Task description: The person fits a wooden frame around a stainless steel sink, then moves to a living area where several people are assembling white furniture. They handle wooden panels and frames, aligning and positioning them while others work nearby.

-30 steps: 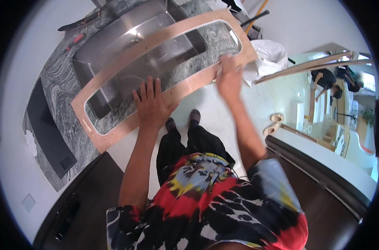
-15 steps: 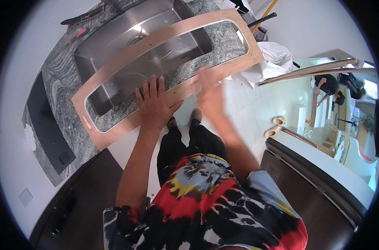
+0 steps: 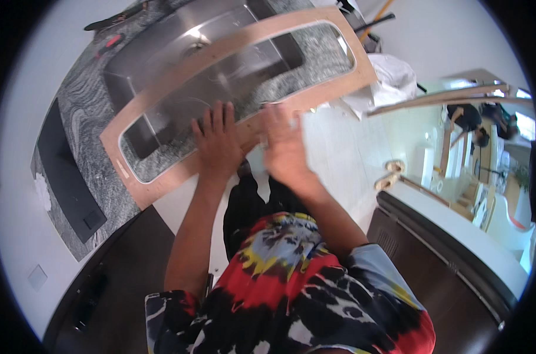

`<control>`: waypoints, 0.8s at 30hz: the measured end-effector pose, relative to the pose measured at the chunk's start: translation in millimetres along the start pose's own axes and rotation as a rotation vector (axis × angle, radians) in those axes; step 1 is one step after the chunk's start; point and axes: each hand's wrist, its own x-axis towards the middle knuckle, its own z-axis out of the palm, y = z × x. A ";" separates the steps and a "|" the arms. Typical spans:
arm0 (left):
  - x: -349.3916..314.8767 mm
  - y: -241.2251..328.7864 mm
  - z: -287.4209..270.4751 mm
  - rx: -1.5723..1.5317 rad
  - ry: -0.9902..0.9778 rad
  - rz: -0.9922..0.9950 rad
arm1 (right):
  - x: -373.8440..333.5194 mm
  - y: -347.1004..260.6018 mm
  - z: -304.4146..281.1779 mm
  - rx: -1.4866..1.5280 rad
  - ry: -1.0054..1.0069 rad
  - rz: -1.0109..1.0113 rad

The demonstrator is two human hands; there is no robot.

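Observation:
A long wooden panel (image 3: 328, 94) with a rounded cut-out lies slantwise across the steel sink (image 3: 156, 56) and the grey stone countertop (image 3: 76, 127). A thin white strip lines the edge of its opening. My left hand (image 3: 218, 144) rests flat on the panel's near rail, fingers spread, with nothing in it. Just right of it, my right hand (image 3: 285, 147) lies over the same rail with its fingers stretched forward. Motion blurs that hand somewhat, and its underside is hidden. Both hands are close together near the middle of the rail.
A black flat panel (image 3: 64, 171) and a red-handled tool (image 3: 113, 41) lie on the countertop. Beyond the wooden panel's right end are a white bag (image 3: 395, 76) and long wooden strips (image 3: 445, 97). Slippers (image 3: 390, 174) stand on the floor. Another person (image 3: 467, 118) bends over at far right.
My right hand has moved left and nearer along the rail, closer to my left hand. The left hand keeps its place on the panel. The view has shifted slightly.

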 end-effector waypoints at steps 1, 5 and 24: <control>3.9 0.0 -4.2 -0.007 -0.026 -0.012 | 9.2 -11.8 -20.1 0.105 -0.060 0.000; -0.5 -1.6 -1.7 0.025 0.019 -0.014 | 25.2 128.0 -31.5 -0.028 -0.001 0.173; 9.7 4.8 -8.1 0.038 -0.032 -0.009 | 45.7 118.1 -26.0 -0.090 0.182 0.327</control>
